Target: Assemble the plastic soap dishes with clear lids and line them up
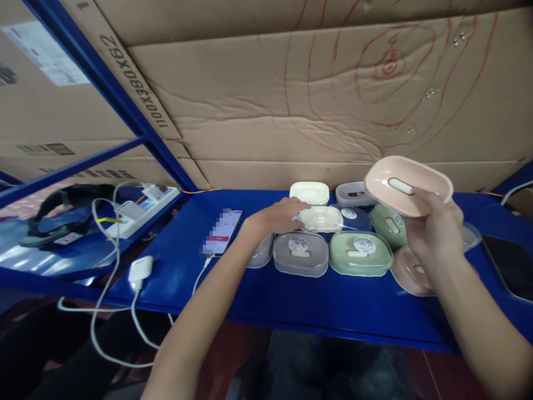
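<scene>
My right hand (435,228) holds up a peach oval soap box (408,186), thumb on its top near the pale slot and the other fingers underneath. My left hand (283,215) reaches over the table, its fingers closed at the left edge of a cream soap dish insert (322,218). Part of that grip is hidden. Below it stand a grey soap box (300,261) and a green soap box (361,261) with clear lids and round stickers. A navy soap box (358,219) lies right of the insert. A pinkish-brown soap box (410,275) is partly behind my right forearm.
A cream box (308,192) and a lilac box (352,193) stand at the back against cardboard (250,83). A phone (222,230) lies left, a dark phone (510,264) right. White cables, a charger (140,269) and a power strip (145,214) are at the left.
</scene>
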Motion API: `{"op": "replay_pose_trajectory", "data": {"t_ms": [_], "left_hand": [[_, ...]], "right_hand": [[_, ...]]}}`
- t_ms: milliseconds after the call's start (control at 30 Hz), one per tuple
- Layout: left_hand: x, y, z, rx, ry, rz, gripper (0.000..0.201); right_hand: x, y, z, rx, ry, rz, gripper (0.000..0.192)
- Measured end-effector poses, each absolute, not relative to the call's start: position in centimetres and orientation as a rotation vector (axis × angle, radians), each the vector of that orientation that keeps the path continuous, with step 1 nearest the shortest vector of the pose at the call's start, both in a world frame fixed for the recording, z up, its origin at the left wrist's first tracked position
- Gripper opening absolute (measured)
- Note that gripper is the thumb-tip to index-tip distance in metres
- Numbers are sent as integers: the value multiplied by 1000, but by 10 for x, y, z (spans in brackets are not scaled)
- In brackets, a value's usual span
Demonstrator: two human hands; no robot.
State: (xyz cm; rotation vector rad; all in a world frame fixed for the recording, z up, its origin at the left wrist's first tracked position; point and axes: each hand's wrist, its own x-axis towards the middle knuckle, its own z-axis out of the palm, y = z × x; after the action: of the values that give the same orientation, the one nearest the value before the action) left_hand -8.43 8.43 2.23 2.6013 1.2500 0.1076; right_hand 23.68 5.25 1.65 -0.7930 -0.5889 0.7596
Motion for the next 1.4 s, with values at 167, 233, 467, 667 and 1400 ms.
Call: {"op": "replay_pose_trajectory", "data": {"t_ms": [167,233,467,667,1400], "left_hand": [[-77,97,22,2560,1250,11,68],[-77,99,23,2545,1242,-23,71],[-65,97,21,2491,1283,-85,90],[-53,91,18,2481,1398,0,87],[-42,37,84,2704,840,1218,80]], "right_hand": [[231,51,14,-828,-600,784,43],[232,50,15,-819,-613,783,40],[237,50,16,-832,-609,804,42],[239,52,11,-840,-647,787,35],[201,19,27,-955,-710,1241,38]]}}
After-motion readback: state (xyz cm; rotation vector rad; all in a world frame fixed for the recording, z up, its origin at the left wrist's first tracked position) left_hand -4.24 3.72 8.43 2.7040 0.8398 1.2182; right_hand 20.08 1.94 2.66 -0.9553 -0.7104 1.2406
